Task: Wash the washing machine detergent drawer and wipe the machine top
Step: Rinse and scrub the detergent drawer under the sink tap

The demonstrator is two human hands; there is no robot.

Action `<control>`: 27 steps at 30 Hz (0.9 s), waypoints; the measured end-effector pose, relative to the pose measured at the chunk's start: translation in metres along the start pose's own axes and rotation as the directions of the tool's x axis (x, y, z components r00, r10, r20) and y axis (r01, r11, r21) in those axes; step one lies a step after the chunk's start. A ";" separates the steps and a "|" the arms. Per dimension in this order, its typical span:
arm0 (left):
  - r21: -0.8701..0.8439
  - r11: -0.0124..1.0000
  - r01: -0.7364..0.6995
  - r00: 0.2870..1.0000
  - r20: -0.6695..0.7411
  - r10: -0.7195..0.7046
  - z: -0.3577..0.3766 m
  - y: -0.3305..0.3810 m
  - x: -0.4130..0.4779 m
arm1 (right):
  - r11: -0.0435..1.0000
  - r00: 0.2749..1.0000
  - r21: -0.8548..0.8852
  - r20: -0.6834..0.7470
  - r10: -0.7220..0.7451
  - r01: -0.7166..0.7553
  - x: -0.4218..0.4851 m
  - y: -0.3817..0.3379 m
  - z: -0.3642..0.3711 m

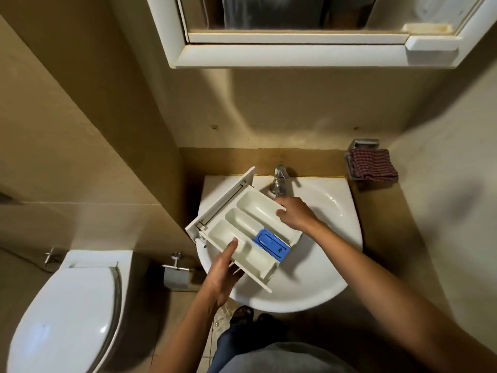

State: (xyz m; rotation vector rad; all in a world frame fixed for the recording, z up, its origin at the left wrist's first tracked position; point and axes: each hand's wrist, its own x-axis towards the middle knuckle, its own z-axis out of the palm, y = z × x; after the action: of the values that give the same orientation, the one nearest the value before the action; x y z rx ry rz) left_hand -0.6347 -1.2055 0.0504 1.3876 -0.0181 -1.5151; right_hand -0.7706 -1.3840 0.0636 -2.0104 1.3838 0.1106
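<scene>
A white detergent drawer (243, 215) with several compartments and a blue insert (271, 244) lies tilted over the white sink (330, 251), its front panel toward the upper left. My left hand (222, 273) grips the drawer's near edge from below, thumb on the rim. My right hand (294, 212) rests on the drawer's far right edge, just below the metal tap (280, 179), fingers curled over the rim. No water stream is visible. The washing machine is out of view.
A red striped cloth (373, 165) hangs on a wall holder right of the sink. A toilet (70, 313) with a closed lid stands at lower left, a paper holder (176, 274) beside it. A mirror cabinet (295, 30) hangs above.
</scene>
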 end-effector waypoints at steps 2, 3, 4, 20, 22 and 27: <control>-0.071 0.997 0.034 0.996 -0.079 -0.039 -0.004 0.004 0.007 | 0.999 1.000 -0.027 0.016 -0.017 0.018 0.005 0.008 0.001; -0.104 0.994 0.037 0.990 -0.131 -0.051 -0.007 0.005 0.012 | 0.999 0.999 -0.041 0.031 -0.024 0.026 0.007 0.011 0.000; -0.112 0.993 0.043 0.979 -0.191 -0.064 -0.013 0.005 0.016 | 0.998 0.999 -0.051 0.044 -0.030 0.032 0.008 0.013 0.000; 0.967 0.213 -0.140 0.902 0.036 0.430 -0.004 0.043 0.024 | 0.974 0.988 -0.171 0.065 -0.141 0.151 0.031 0.015 -0.008; 0.994 0.047 -0.103 0.893 0.071 0.444 0.000 0.043 0.030 | 0.979 0.989 -0.150 0.074 -0.131 0.141 0.034 0.017 -0.008; 0.991 -0.097 -0.088 0.870 0.124 0.478 0.010 0.028 0.034 | 0.998 0.992 -0.002 0.108 -0.068 0.068 0.043 0.026 -0.014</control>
State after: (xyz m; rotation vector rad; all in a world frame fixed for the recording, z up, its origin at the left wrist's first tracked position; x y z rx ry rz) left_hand -0.6175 -1.2470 0.0463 2.5064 -1.5237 -0.6605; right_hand -0.7790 -1.4314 0.0433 -2.0230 1.2473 0.1901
